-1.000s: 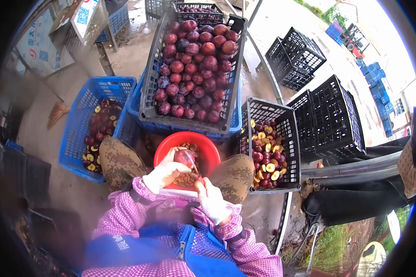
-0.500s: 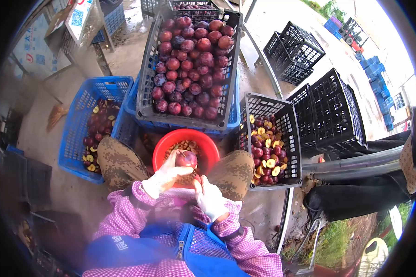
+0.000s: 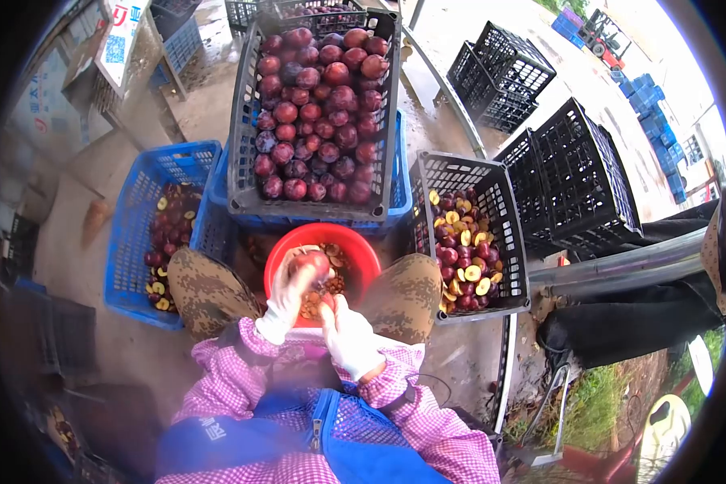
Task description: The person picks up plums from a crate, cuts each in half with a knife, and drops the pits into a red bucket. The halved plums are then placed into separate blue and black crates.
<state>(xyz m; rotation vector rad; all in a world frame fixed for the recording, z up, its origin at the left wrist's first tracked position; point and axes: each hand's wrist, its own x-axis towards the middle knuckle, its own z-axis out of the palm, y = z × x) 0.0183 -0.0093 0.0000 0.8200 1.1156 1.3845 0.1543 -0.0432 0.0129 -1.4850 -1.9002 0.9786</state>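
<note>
My left hand (image 3: 281, 300), in a white glove, is closed round a red-purple plum (image 3: 313, 263) above a red basin (image 3: 366, 256). The glove and plum are slightly blurred. Just to the right, my right hand (image 3: 350, 340), also gloved in white, grips a small red-handled tool (image 3: 327, 302); its working end cannot be made out. Inside the basin lie brownish plum pits and scraps (image 3: 332, 282). The basin sits between my knees, in front of a black crate (image 3: 235, 137) heaped with whole plums (image 3: 323, 121).
At right, a black crate (image 3: 527, 242) holds halved plums (image 3: 466, 258). Left of my knee, a blue crate (image 3: 125, 242) contains more cut plums (image 3: 169, 234). Black crates (image 3: 569, 181) are stacked at right, near a person's dark-clothed leg (image 3: 621, 323). A forklift (image 3: 603, 40) stands far off.
My left hand has moved the plum up and to the left over the basin. My right hand has shifted left with the red-handled tool. The camera view has turned slightly.
</note>
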